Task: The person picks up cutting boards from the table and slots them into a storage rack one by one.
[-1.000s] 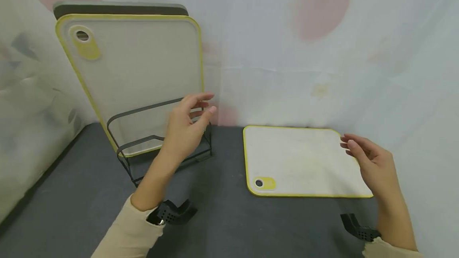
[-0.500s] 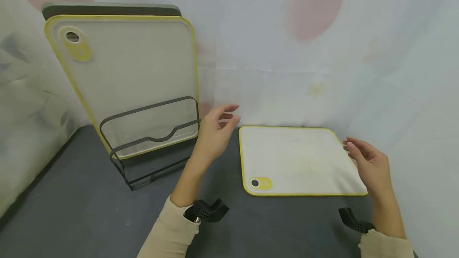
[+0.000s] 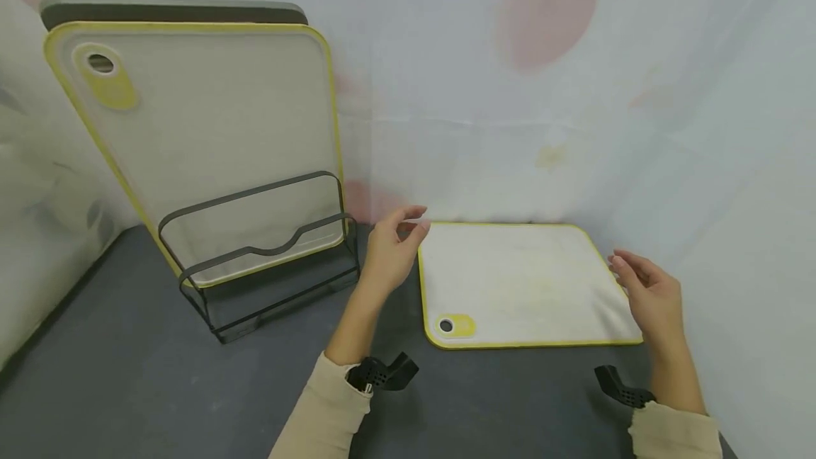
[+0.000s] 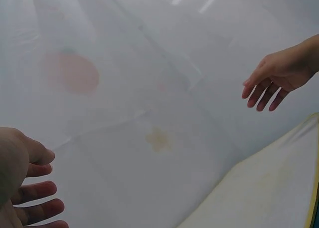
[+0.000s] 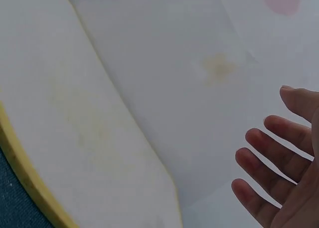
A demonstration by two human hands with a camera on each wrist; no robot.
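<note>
Lying on dark grey tabletop [image 3: 127,388], pale patterned curtain [image 3: 637,91]

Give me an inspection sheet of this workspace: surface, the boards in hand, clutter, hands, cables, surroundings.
Surface: dark grey tabletop.
Job's things: small yellow-rimmed cutting board lies flat on the table, its hanging hole at the near left corner.
Clutter: large yellow-rimmed board stands in the black wire rack, with a dark board behind it.
Hands: left hand open at the small board's left edge; right hand open at its right edge; contact cannot be told.
Cables: nothing seen.
Surroundings: pale cloth backdrop with faint pink prints behind and at both sides.
</note>
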